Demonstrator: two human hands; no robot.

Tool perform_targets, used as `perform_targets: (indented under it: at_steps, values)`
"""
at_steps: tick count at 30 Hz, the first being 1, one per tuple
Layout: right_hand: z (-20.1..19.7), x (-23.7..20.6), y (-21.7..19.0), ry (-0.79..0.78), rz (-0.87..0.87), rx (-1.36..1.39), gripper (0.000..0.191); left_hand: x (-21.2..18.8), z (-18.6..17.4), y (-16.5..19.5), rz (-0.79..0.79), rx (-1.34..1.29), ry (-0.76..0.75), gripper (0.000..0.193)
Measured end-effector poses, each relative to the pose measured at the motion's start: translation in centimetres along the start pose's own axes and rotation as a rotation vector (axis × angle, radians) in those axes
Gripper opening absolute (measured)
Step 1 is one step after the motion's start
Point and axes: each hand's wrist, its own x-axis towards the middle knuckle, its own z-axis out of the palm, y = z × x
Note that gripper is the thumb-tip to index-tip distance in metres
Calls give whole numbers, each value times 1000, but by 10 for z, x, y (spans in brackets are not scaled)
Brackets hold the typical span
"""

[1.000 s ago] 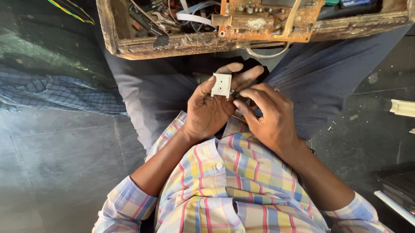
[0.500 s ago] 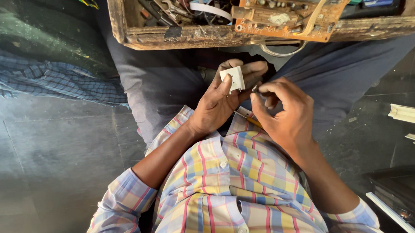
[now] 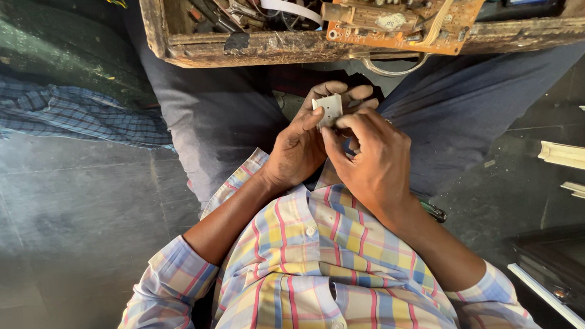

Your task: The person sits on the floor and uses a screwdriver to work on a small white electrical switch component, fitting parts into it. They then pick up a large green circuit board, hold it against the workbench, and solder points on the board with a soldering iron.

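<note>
My left hand [image 3: 304, 140] holds a small white square plastic part [image 3: 329, 107] between thumb and fingers, above my lap. My right hand [image 3: 372, 160] is closed right beside it, fingertips touching the part's lower edge; a dark blue thin tool seems to sit inside the fist, mostly hidden. Both hands meet in front of my chest, over my grey trousers [image 3: 223, 115]. I wear a checked shirt with pastel stripes [image 3: 311, 270].
A worn wooden box [image 3: 246, 48] lies across my knees, holding an orange circuit board [image 3: 398, 12], wires, a flat white cable and tools. A blue checked cloth [image 3: 56, 117] lies left on the dark floor. White plastic strips [image 3: 579, 159] and a dark case [image 3: 571, 270] lie right.
The two hands shifted slightly rightward and up in view. My right hand's fingers closed in against the white part, which my left hand has turned a little.
</note>
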Motion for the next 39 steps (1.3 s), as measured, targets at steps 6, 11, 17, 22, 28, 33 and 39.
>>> perform_targets:
  at_steps: [6,11,17,22,28,33,39]
  values:
    - [-11,-4,9,-79,-39,190,17,-1,-1,4,-17,-90,9,56]
    - [-11,-11,20,-58,-111,100,13,1,-7,-1,39,-95,-39,58]
    - [5,-23,23,-101,-71,-79,16,-2,-14,-11,57,-51,-5,65]
    - [11,-17,32,-22,-24,-28,20,6,4,-9,49,53,45,61]
    - [3,-17,42,-101,-6,9,17,10,12,-9,29,90,48,51]
    - [0,-21,45,-73,-72,32,20,10,11,-10,0,11,123,53]
    - [-6,-14,36,-86,39,5,18,19,17,-9,-22,-104,167,54]
